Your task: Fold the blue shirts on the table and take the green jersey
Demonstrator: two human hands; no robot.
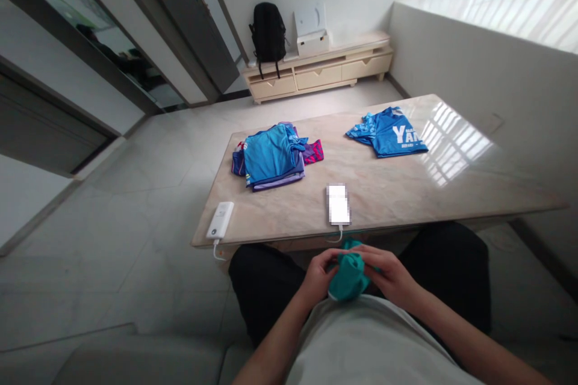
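Closest to the camera was the person's white shirt [361, 343], and just above it both hands met over the lap, near the front edge of the marble table [383, 192]. Between them sat a small teal garment [348, 277], bunched into a loose bundle, below the table edge and not resting on it.

The bundle could probably slip down between the knees, because it was held only at its two sides and nothing supported it from under. A loose fold could also fall open if one hand let go, since the cloth looked soft and only partly gathered.

The left hand [318, 280] had its fingers curled and closed on the left side of the garment, thumb on top. The right hand [392, 280] was also closed on the cloth, with its fingers laid over the upper right part.

On the table, a phone [338, 204] lay just beyond the front edge with a cable hanging down. A white power bank [221, 219] was at the front left corner. A pile of folded shirts [273, 156] was further back on the left, and a blue jersey [388, 132] was at the far right.
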